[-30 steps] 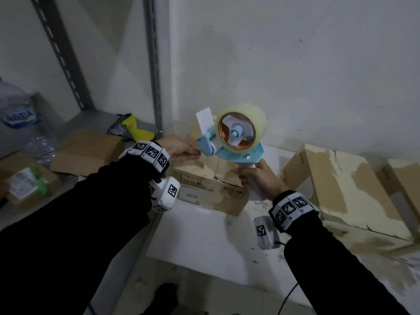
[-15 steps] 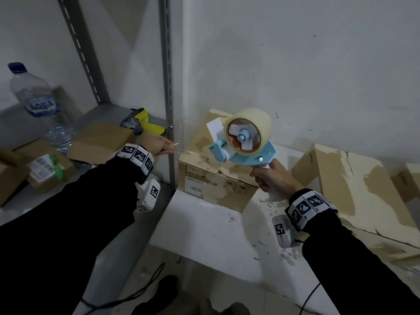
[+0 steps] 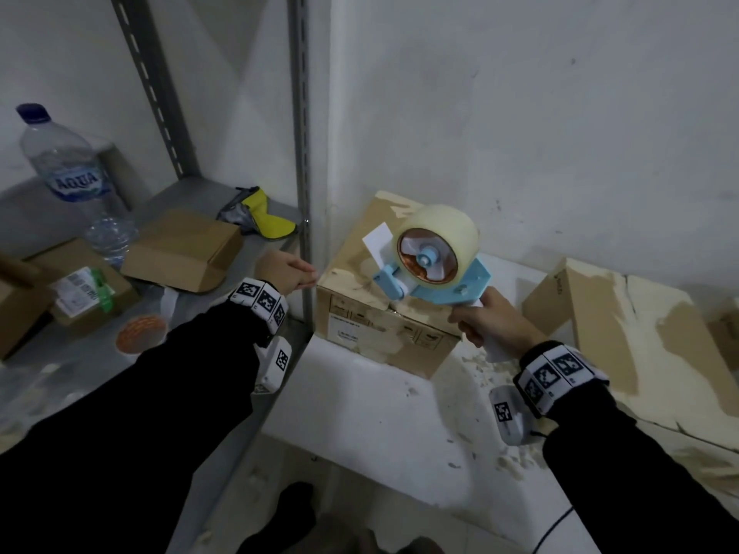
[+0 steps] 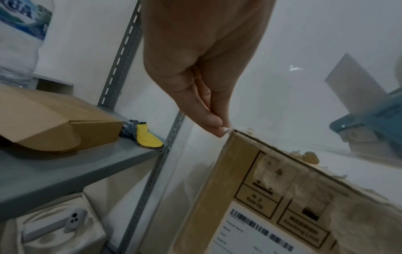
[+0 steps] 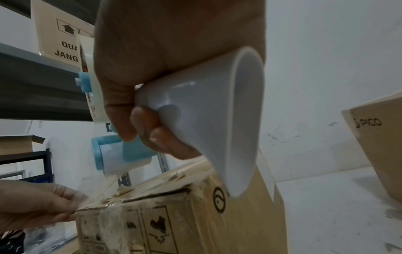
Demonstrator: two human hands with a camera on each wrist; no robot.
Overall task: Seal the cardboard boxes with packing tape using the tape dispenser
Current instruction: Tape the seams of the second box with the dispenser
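Note:
A scuffed cardboard box [image 3: 384, 333] sits on the white table against the wall. My right hand [image 3: 486, 319] grips the white handle [image 5: 213, 116] of a blue tape dispenser [image 3: 434, 269] holding a roll of clear tape, raised just above the box's top. A clear tape strip [image 5: 102, 187] runs from the dispenser's roller down to the box's left top edge. My left hand [image 3: 286, 271] pinches that tape end [image 4: 226, 129] between thumb and fingers at the box's upper left corner [image 4: 236, 134].
A grey shelf post [image 3: 302, 153] stands between my left hand and the box. On the shelf [image 3: 60, 373] lie small cardboard boxes [image 3: 184, 249], a water bottle [image 3: 68, 169] and a yellow-grey item [image 3: 264, 215]. A larger torn box [image 3: 624, 325] sits on the table at right.
My left hand moved left off the box top to its left corner, drawing tape out. The dispenser stayed above the box while my head view shifted downward and left.

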